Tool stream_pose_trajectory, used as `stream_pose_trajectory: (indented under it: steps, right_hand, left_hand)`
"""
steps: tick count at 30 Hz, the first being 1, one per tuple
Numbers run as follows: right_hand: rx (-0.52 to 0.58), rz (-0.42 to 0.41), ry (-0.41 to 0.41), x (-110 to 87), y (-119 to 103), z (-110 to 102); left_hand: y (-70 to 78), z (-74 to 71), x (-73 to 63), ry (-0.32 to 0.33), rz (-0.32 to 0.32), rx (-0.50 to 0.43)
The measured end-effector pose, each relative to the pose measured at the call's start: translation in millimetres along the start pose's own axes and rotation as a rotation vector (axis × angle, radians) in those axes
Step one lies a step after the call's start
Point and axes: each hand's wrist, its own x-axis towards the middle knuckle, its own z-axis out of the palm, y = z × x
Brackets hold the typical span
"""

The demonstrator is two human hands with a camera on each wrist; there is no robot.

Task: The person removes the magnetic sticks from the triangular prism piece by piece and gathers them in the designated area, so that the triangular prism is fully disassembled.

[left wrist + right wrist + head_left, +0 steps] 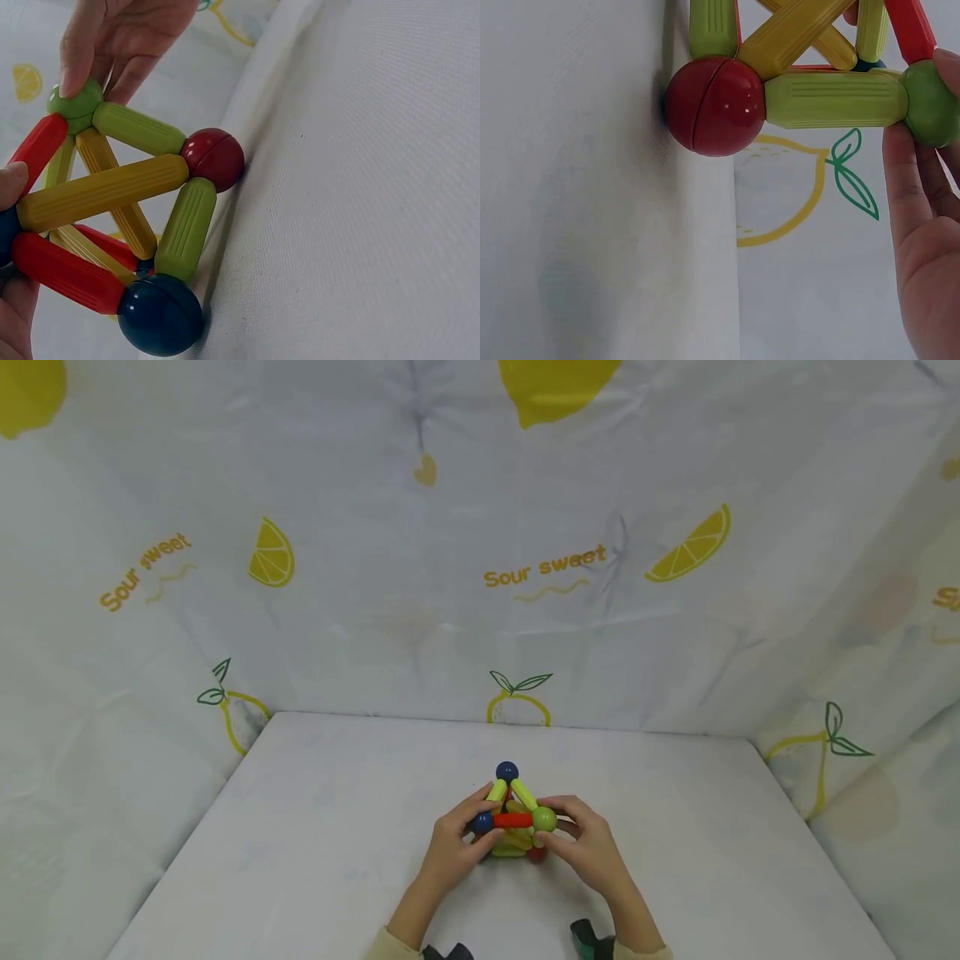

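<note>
A ball-and-rod building-toy frame [513,820] stands on the table between both hands, built of red, yellow and lime rods with coloured balls at the joints. My left hand [453,845] grips its left upper corner, around a dark blue ball [482,822]. On the opposite side, my right hand [588,847] pinches a green ball [928,103] between thumb and fingers. A red rod [513,820] links those two corners. One more blue ball [507,771] forms the far corner. Low down sit a red ball [214,159] and a larger-looking blue ball [160,315]. Part of my left hand is cut off in the left wrist view.
The white tabletop [300,827] spreads around the frame. Behind and beside it hangs a white curtain [375,577] printed with lemons and lettering. Dark wrist devices [588,939] show at the front edge, near beige sleeves [392,946].
</note>
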Motion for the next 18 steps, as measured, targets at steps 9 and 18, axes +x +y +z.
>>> stream_pose_trajectory:
  steps: [9, 18]
  right_hand:
    - [0.032, -0.002, -0.061, 3.7, 3.0, -5.6]
    - [0.037, -0.003, -0.112, 8.4, 4.7, -9.4]
  left_hand:
    - [1.3, 2.0, 0.7, 0.013, -0.035, 0.012]
    - [3.4, -0.2, 0.9, 0.01, -0.024, 0.029]
